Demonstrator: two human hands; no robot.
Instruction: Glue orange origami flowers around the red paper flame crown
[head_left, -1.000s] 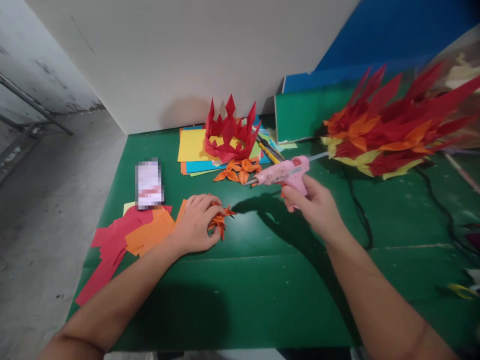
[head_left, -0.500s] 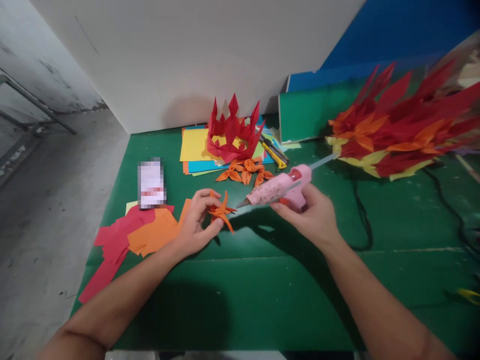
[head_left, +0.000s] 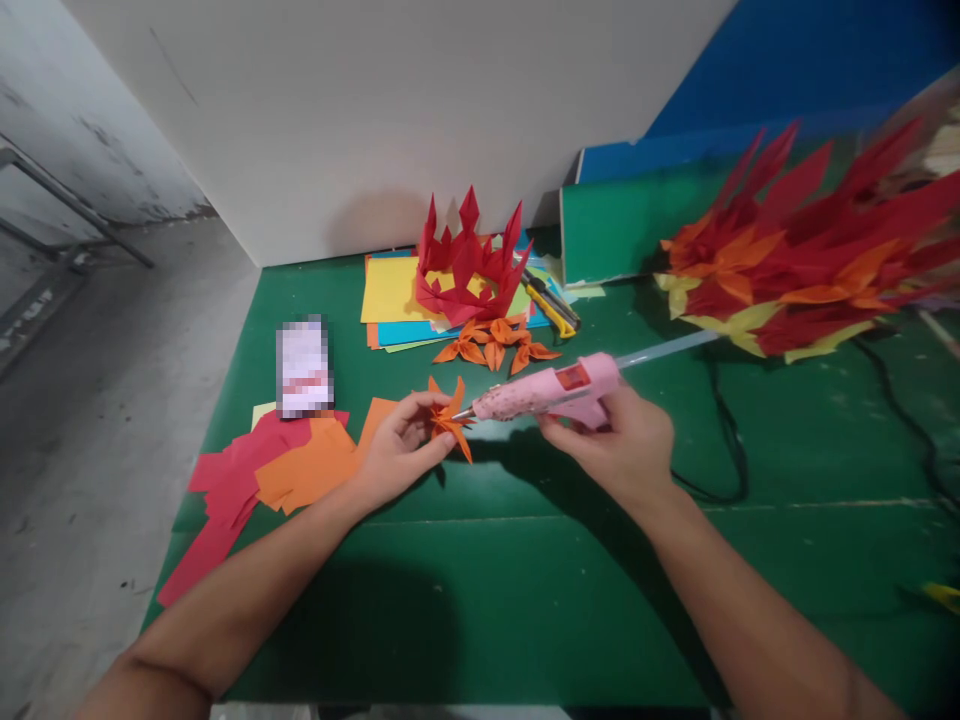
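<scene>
My left hand [head_left: 397,450] pinches a small orange folded paper flower [head_left: 450,418] just above the green table [head_left: 525,580]. In my right hand [head_left: 622,440] is a pink glue gun [head_left: 547,392], held level. Its metal nozzle points left and touches the flower. A clear glue stick pokes out of the gun's back toward the right.
Red and orange paper scraps [head_left: 262,475] lie left of my left hand. A red paper crown [head_left: 469,260] sits on stacked coloured sheets [head_left: 394,295], with orange flowers [head_left: 491,345] and a yellow cutter [head_left: 551,305] beside it. A big red-orange paper piece [head_left: 795,255] and black cord [head_left: 731,455] fill the right.
My left hand lifted the orange flower off the table and turned it up. My right hand brought the glue gun down and left until its nozzle met the flower.
</scene>
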